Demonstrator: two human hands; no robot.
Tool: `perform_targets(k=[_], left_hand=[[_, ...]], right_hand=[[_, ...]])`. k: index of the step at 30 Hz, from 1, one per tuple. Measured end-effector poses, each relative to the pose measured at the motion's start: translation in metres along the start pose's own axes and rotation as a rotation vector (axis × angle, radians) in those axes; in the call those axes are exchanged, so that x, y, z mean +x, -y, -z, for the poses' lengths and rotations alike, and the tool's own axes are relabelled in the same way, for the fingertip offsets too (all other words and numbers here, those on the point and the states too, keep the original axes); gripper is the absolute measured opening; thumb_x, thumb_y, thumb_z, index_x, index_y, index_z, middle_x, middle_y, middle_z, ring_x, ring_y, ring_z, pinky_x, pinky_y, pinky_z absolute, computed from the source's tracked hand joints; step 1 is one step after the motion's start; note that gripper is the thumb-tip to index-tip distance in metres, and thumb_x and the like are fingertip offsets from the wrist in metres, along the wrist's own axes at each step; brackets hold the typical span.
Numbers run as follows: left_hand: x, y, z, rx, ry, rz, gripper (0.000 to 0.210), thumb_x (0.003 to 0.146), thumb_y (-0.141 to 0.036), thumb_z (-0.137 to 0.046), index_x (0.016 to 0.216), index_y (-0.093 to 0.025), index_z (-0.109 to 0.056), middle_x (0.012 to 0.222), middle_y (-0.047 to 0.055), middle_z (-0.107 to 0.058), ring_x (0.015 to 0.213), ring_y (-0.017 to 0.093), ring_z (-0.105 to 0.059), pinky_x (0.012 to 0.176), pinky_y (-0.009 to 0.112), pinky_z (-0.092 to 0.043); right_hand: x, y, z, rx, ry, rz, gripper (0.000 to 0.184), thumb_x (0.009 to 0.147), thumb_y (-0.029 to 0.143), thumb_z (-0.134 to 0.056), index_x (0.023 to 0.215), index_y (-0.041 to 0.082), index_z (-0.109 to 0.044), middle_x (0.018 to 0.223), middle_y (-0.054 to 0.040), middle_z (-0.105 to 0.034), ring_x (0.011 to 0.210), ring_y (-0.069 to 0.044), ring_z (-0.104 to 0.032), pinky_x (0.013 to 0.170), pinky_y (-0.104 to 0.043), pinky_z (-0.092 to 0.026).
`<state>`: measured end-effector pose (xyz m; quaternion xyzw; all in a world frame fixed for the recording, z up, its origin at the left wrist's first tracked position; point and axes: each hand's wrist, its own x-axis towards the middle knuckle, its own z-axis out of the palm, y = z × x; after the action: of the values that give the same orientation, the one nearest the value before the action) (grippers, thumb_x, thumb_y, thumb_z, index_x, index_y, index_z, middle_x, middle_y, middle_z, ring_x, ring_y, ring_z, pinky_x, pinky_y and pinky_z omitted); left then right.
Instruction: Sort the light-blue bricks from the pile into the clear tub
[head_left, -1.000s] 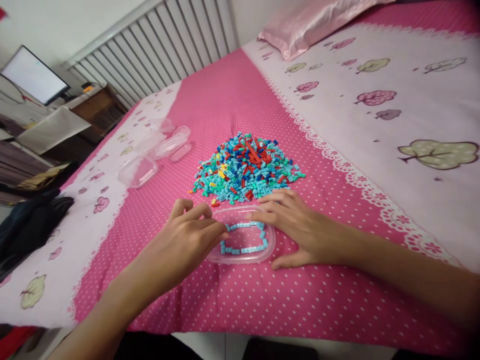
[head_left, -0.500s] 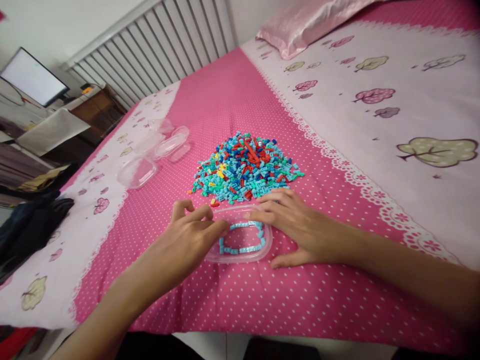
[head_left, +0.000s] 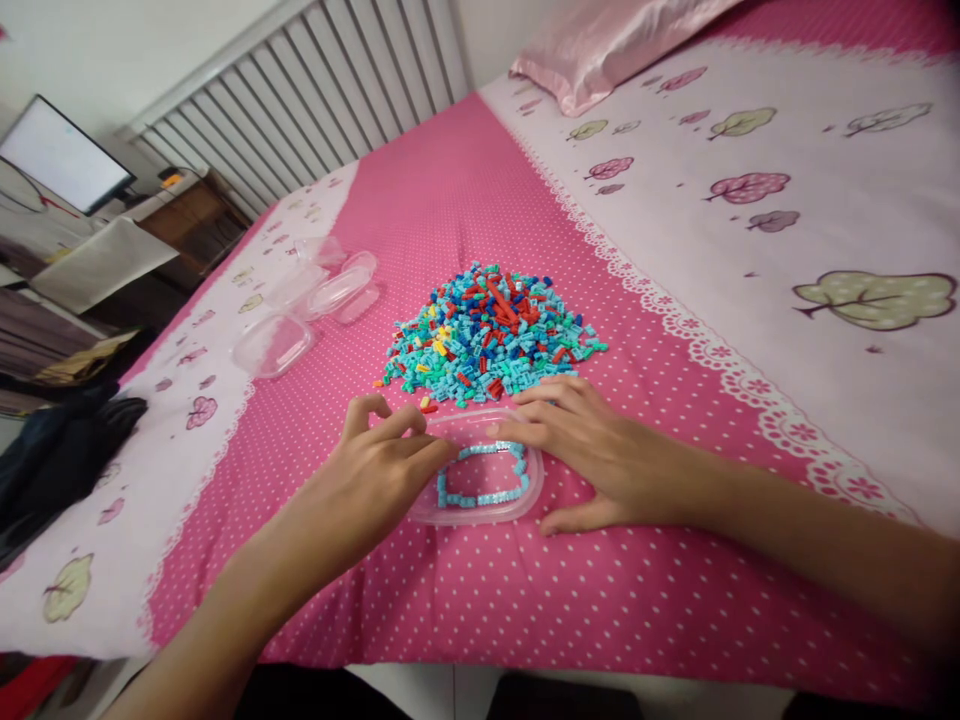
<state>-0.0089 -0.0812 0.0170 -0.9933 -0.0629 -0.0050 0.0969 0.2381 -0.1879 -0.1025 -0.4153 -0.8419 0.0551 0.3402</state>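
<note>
A clear plastic lid or shallow tray (head_left: pixel 536 490) lies on the pink bedspread close in front of me. On it, light-blue toy bricks (head_left: pixel 491 498) form a rough rectangular outline. My left hand (head_left: pixel 386 455) is at the left rim, fingers curled and thumb tip by the outline's upper left corner; whatever it pinches is hidden. Over the right rim rests my right hand (head_left: pixel 589 450), fingers apart, index tip above the outline's top side and thumb on the bedspread. Just beyond both hands rises a heap of small bricks (head_left: pixel 487 335), mostly light blue, with red, dark blue, green and yellow.
Several clear plastic containers (head_left: pixel 274 345) sit on the bed at the left. A pink pillow (head_left: pixel 577 65) lies at the far end near a slatted headboard (head_left: pixel 300 100). Dark cloth (head_left: pixel 64 460) and a desk with a monitor (head_left: pixel 64 155) stand at the left.
</note>
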Motion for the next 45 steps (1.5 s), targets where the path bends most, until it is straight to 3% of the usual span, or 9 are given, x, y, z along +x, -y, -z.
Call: perform_targets(k=[8, 21, 45], left_hand=[[0.0004, 0.0008, -0.0024, -0.037, 0.029, 0.005, 0.028, 0.108, -0.018, -0.048, 0.093, -0.021, -0.072, 0.083, -0.001, -0.075, 0.086, 0.019, -0.059, 0.094, 0.043, -0.024], [0.0031, 0.0015, 0.0011, -0.046, 0.064, 0.001, 0.024, 0.103, -0.016, -0.056, 0.086, -0.020, -0.073, 0.084, -0.001, -0.076, 0.086, 0.021, -0.059, 0.091, 0.044, -0.025], [0.0055, 0.0021, -0.0008, -0.020, 0.081, -0.010, 0.030, 0.103, -0.014, -0.051, 0.084, -0.020, -0.074, 0.080, -0.001, -0.074, 0.083, 0.022, -0.058, 0.085, 0.044, -0.026]], right_hand=[[-0.0001, 0.0003, -0.0001, -0.012, -0.002, 0.005, 0.091, 0.097, 0.068, -0.056, 0.167, 0.022, -0.021, 0.141, -0.0164, -0.058, 0.132, -0.034, -0.046, 0.113, -0.053, -0.031], [-0.0002, 0.0003, 0.0001, -0.003, 0.028, -0.016, 0.080, 0.096, 0.068, -0.056, 0.157, 0.019, -0.040, 0.140, -0.0160, -0.058, 0.131, -0.034, -0.045, 0.112, -0.055, -0.032], [-0.0001, 0.0013, 0.0019, -0.040, 0.028, -0.003, 0.076, 0.098, 0.066, -0.055, 0.154, 0.016, -0.040, 0.137, -0.0155, -0.059, 0.128, -0.034, -0.044, 0.111, -0.052, -0.030]])
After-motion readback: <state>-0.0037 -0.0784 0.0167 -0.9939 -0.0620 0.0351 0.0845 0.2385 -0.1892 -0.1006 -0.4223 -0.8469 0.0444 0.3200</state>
